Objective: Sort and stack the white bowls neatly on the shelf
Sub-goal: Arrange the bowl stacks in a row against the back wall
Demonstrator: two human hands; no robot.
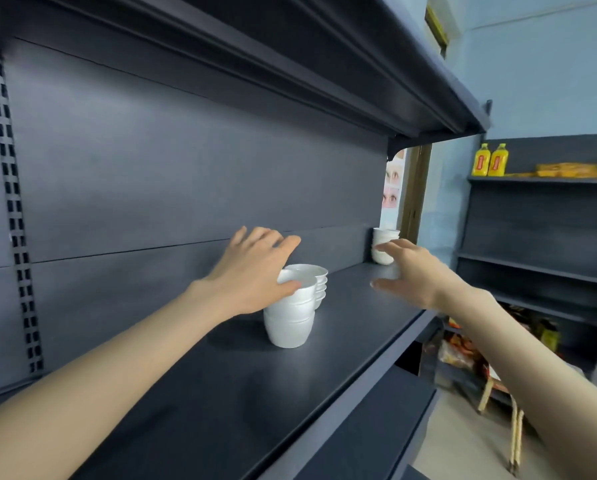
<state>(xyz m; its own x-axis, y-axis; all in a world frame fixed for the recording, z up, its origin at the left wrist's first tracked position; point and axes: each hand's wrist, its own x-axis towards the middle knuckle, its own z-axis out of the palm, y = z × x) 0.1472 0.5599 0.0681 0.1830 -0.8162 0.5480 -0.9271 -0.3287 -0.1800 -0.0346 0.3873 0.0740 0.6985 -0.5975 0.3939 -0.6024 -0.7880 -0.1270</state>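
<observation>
Gathering the stacks seems the step in hand on the shelf (221, 393). The left hand (252, 271) lies spread over the near stacks (290, 323) beneath it, thumb on the front rim. The right hand (411, 271), empty and spread, hovers before the far stack (383, 237); next it likely must grasp that stack and bring it alongside.

Dark shelf (342, 341), three white bowl stacks (290, 320)
</observation>
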